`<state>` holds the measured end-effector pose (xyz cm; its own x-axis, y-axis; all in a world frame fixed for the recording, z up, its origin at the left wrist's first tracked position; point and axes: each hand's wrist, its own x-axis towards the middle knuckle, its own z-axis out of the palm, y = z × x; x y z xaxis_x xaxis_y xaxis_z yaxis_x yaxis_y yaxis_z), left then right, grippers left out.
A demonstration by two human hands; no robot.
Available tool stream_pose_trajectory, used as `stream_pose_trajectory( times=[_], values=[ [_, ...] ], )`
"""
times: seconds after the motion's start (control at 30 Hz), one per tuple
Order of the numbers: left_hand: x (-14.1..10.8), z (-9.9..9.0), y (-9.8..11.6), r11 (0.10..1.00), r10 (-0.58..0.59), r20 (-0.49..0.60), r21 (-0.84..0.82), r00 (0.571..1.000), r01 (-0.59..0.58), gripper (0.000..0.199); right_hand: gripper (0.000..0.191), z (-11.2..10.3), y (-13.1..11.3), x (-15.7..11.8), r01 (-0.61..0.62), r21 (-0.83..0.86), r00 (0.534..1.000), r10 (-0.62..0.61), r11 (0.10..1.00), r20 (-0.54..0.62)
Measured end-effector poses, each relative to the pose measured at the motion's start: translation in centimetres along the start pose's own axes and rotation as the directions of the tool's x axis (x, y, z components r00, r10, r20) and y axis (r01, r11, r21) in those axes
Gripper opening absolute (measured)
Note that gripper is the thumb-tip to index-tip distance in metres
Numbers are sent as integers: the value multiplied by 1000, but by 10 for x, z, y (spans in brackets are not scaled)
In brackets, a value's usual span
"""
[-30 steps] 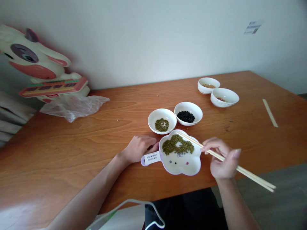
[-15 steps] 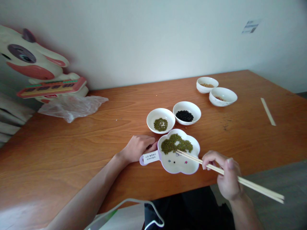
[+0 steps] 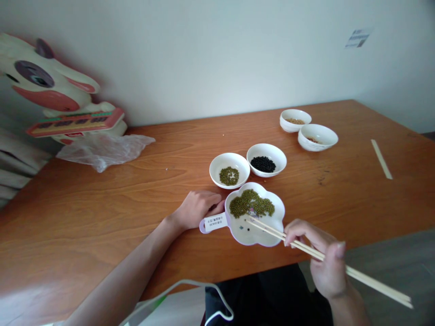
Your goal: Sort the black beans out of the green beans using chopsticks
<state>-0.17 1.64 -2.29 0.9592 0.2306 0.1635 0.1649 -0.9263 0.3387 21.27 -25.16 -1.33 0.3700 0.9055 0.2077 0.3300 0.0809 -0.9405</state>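
Note:
A pair of wooden chopsticks (image 3: pixel 307 249) is held in my right hand (image 3: pixel 317 253), its tips slightly apart over the bare front part of a white flower-shaped dish (image 3: pixel 258 237). Green beans (image 3: pixel 251 203) cover the back of that dish. My left hand (image 3: pixel 200 209) rests on the table at the dish's left edge, above its labelled purple handle, fingers curled; what the fingertips grip is hidden. Just behind the dish stand a white bowl (image 3: pixel 217 165) with green beans and another white bowl (image 3: pixel 280 159) with black beans.
Two more white bowls (image 3: pixel 295 114) (image 3: pixel 317 138) with small contents stand at the back right. A pale strip (image 3: pixel 381 159) lies further right. At the left are a crumpled plastic bag (image 3: pixel 105 151) and a cow-shaped toy (image 3: pixel 50 97). A white cable (image 3: pixel 190 283) hangs in front.
The chopstick tips have moved slightly left and toward me, away from the beans, and have spread apart a little. My left hand has stayed beside the dish.

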Motion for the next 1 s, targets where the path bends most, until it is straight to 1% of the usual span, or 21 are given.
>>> stream_pose_trajectory(
  times=[0.13,0.37,0.77,1.0],
  values=[
    [0,0,1,1000,1,-10,0,1000,-1,40,87,1,2,-4,-27,-8,999,27,1000,44],
    [0,1,-1,1000,13,-10,23,1000,-13,40,85,6,4,-4,-34,9,998,34,999,44],
    [0,1,-1,1000,8,-1,17,1000,-8,42,69,10,-1,-5,27,0,1000,-27,1000,-13],
    [1,0,0,1000,-2,1,11,1000,2,43,73,10,6,-7,77,-10,993,-78,997,-83]
  ],
)
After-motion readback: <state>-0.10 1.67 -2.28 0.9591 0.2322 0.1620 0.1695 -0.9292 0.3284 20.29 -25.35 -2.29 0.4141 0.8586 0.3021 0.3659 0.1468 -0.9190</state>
